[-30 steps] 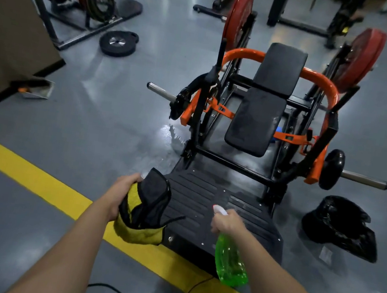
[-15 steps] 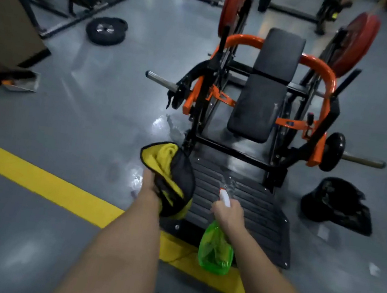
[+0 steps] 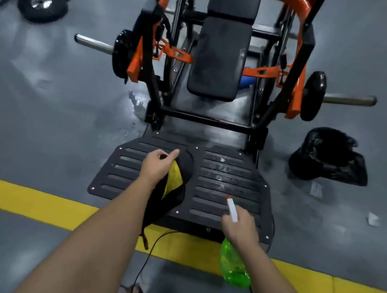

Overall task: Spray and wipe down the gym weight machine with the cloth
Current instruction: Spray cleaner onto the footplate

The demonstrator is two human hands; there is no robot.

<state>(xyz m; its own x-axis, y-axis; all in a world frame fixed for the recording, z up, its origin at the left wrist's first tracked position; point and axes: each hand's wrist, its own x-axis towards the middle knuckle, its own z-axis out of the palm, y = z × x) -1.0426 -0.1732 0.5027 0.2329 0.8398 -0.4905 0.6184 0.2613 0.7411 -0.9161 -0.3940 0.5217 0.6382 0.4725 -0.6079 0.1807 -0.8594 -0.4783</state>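
Head view (the only one): the weight machine (image 3: 206,120) fills the frame from centre up to 12 o'clock, and its black slatted footplate (image 3: 229,184) lies just below centre. The left hand (image 3: 159,166) grips a black-and-yellow cloth (image 3: 174,183), fingers curled round it, over the left half of the plate. Whether the cloth touches the slats I cannot tell. At 5 o'clock the right hand (image 3: 240,226) is wrapped round the neck of a green spray bottle (image 3: 233,265), its white nozzle aimed up toward the plate's right half.

That right half glistens with droplets, so I judge this surface sprayed and the wipe about to begin or just under way. The left half looks dry. The seat pad (image 3: 218,59) at 12 o'clock shows dull smears (dust or spray, hard to say), and the orange frame (image 3: 305,10) shows no clear sign of wiping. By this reckoning the task is at an early stage, with most of the machine left.

A black bag (image 3: 329,156) sits on the floor at 3 o'clock.
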